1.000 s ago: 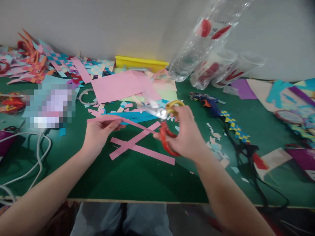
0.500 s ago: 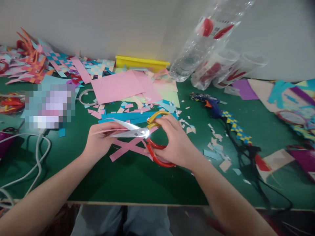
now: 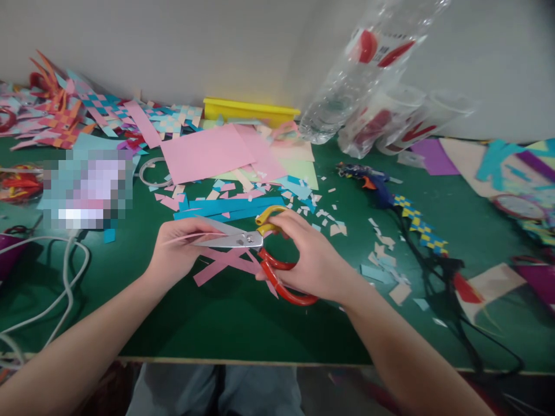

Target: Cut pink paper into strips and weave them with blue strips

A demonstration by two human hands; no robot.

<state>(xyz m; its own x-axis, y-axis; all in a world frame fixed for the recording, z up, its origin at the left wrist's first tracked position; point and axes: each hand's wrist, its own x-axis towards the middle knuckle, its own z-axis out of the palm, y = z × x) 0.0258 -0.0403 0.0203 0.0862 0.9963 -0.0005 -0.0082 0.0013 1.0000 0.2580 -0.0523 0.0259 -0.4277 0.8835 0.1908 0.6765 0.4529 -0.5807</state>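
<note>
My right hand (image 3: 306, 248) is closed around the scissors (image 3: 238, 239), with fingers in the yellow and red handle loops. The blades point left toward my left hand (image 3: 180, 240), which pinches a thin pink paper strip (image 3: 202, 234) seen nearly edge-on. The strip lies between the blades, and its far end is hidden by my fingers. Beneath the scissors, pink paper strips (image 3: 225, 260) lie crossed on the green table (image 3: 243, 323). Just beyond my hands are blue paper strips (image 3: 229, 207).
Pink paper sheets (image 3: 208, 153) lie behind, before a yellow tray (image 3: 251, 110). Small paper scraps (image 3: 381, 254) are scattered to the right, near a glue gun (image 3: 375, 188) with a dark cord. A clear bottle (image 3: 351, 81) leans against the wall. A white cable (image 3: 67, 277) curls at left.
The scissor blades have come closer together over the pink strip, with the handles shifting slightly. My left hand stays in nearly the same place.
</note>
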